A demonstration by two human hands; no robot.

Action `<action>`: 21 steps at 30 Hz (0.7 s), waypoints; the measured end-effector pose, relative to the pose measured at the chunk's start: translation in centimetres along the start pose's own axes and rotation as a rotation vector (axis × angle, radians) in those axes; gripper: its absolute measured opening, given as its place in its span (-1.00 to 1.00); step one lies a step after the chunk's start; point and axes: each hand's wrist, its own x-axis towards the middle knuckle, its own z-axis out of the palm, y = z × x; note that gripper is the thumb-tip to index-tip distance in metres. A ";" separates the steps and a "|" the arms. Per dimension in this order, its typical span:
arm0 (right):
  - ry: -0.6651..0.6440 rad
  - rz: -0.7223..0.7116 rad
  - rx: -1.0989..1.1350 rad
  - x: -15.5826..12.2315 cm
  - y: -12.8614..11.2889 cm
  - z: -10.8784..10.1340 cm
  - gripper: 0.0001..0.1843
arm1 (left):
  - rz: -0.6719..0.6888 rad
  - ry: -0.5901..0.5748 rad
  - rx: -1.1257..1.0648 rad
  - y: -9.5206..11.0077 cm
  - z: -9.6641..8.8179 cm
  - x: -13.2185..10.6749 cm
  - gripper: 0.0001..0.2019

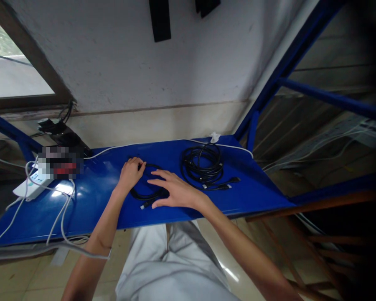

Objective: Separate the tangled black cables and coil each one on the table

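A small coil of black cable (pixel 144 195) lies on the blue metal shelf (pixel 253 192) in front of me. My left hand (pixel 130 172) is curled over the coil's far left side, fingers closed on the cable. My right hand (pixel 172 190) lies flat on the coil's right side with its fingers stretched out, pressing it down. One plug end of the cable sticks out just below my right hand. A second, larger coil of black cable (pixel 202 165) rests on the shelf to the right, untouched.
A white power strip (pixel 31 186) with white cords (pixel 61 213) sits at the shelf's left end, next to a blurred dark box (pixel 61 163). A white wall stands behind the shelf. Blue frame bars (pixel 329 98) and wooden racks rise at the right.
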 end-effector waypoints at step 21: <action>0.057 -0.091 -0.277 6.5 -7.8 10.9 -0.81 | -0.025 -0.089 0.056 -9.1 -6.3 -3.8 -0.64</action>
